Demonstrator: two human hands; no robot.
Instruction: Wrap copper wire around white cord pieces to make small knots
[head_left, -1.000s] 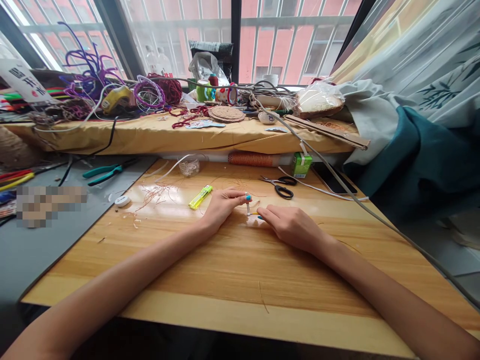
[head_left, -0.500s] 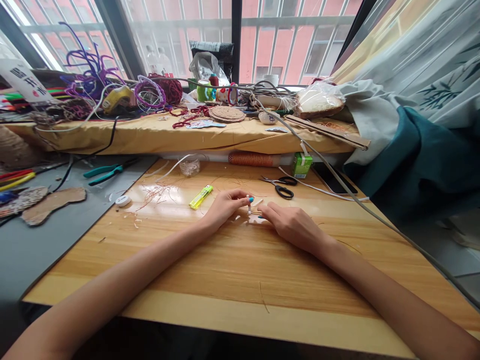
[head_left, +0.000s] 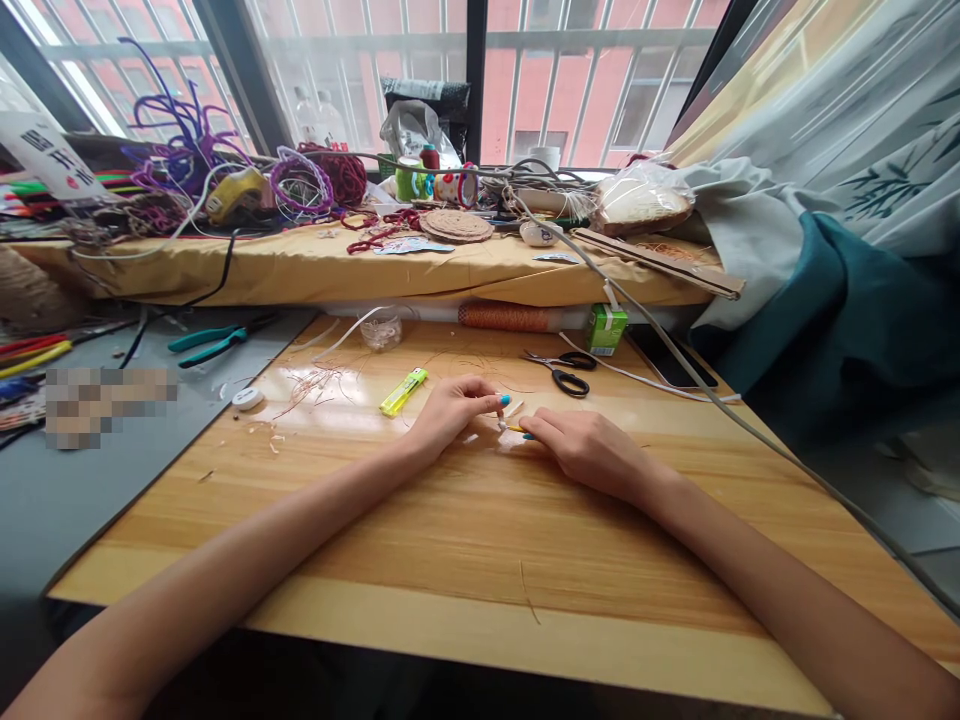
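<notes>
Above the wooden table, my left hand (head_left: pixel 459 408) pinches a small white piece (head_left: pixel 502 425) between thumb and fingertips; its exact kind is too small to tell. My right hand (head_left: pixel 583 448) is closed on a thin yellow stick-like piece (head_left: pixel 514 428), whose tip meets the lower end of the white piece. Whether the two are joined cannot be made out. Just behind the fingertips lies a short pale strip (head_left: pixel 514 409). Left of my left hand is a yellow-green lighter (head_left: pixel 403 392). Black-handled scissors (head_left: pixel 568 382) lie beyond my right hand.
A clear jar (head_left: pixel 381 332), white lid (head_left: pixel 247 399) and loose fibres (head_left: pixel 319 383) are at the left. A green drink carton (head_left: pixel 607 331) and phone (head_left: pixel 664 355) stand near the back right. Teal pliers (head_left: pixel 210 343) lie on the grey surface. A grey cable (head_left: pixel 772 447) crosses the right side.
My right fingertips have shifted slightly right and down, and more of the yellow piece shows. The lower end of the white piece has changed its angle. My left hand stays nearly still.
</notes>
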